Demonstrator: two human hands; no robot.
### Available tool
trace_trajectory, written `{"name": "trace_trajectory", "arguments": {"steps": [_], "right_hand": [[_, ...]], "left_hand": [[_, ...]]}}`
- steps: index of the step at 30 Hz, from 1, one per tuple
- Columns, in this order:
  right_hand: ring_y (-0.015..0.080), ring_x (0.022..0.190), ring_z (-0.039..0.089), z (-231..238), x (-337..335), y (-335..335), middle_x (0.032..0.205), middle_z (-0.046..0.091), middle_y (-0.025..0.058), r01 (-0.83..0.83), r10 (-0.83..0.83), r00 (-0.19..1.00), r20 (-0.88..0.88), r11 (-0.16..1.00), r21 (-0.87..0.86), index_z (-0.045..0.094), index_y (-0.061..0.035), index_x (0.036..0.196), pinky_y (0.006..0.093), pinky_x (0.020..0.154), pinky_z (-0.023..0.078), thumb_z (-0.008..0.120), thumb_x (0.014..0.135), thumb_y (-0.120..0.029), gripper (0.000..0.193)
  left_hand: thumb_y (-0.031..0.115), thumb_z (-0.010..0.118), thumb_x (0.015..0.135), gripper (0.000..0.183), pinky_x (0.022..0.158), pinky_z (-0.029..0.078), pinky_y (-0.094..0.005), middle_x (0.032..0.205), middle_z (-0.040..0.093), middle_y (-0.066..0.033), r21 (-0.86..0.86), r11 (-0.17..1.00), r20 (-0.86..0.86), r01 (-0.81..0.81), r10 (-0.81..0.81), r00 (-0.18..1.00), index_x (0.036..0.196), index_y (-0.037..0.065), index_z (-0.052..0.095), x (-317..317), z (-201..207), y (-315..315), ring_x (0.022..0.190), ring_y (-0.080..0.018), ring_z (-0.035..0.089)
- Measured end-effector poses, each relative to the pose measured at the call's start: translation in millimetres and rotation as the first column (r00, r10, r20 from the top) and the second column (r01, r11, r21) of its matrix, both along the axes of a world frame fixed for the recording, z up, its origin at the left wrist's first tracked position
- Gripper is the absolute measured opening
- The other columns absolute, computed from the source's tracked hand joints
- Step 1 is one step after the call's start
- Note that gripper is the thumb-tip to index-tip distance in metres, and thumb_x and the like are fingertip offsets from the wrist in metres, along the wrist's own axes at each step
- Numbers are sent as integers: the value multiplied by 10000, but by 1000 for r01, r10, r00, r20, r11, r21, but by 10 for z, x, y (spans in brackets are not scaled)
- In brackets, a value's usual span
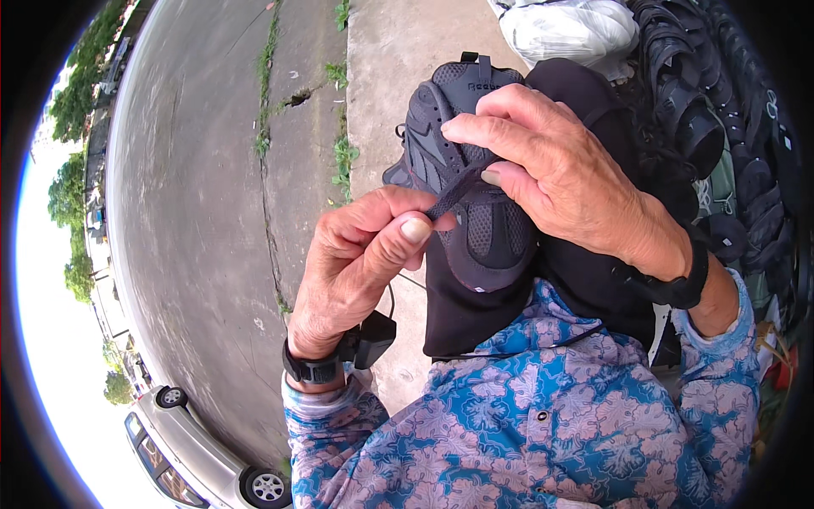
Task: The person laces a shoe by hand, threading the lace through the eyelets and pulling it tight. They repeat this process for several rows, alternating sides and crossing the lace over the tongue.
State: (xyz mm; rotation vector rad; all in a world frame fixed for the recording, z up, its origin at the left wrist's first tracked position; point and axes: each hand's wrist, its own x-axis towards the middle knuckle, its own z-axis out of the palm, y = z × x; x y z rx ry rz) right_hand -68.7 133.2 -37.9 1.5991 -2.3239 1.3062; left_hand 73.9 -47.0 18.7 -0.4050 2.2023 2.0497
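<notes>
Pinching a flat, black fabric shoelace (456, 192) with our left hand (360, 246) beside a black mesh sneaker (489, 236), we cannot tell whether our right hand (564, 170) also grips it.

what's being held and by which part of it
Left hand: a dark lace, by its stretch at the left edge of the shoe; right hand: grip unclear.

"What place is this?"
"Outdoors, on paved ground (203, 170): weeds (343, 161) line the left edge of the concrete strip (398, 51); a silver car (199, 450) and trees (68, 193) stand past it."
"And at right?"
"Heaped dark shoes (688, 119)."
</notes>
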Motion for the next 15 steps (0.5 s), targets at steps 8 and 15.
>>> {"name": "trace_trajectory", "arguments": {"steps": [8, 15], "right_hand": [[256, 871, 580, -40, 27, -36, 882, 575, 47, -39, 43, 997, -60, 998, 55, 649, -81, 910, 398, 751, 432, 611, 845, -72, 76], [255, 857, 586, -102, 0, -24, 885, 574, 54, 48, -47, 996, -73, 999, 7, 655, -70, 921, 392, 749, 442, 617, 839, -56, 92]], "left_hand": [[349, 583, 974, 367, 586, 384, -206, 757, 593, 1, -128, 989, -24, 79, -82, 996, 1012, -6, 668, -135, -128, 113, 660, -50, 482], [331, 586, 981, 311, 531, 265, -208, 682, 482, 85, -299, 954, 54, -30, 48, 997, 934, 36, 673, -207, -244, 77, 597, -25, 350]]}}
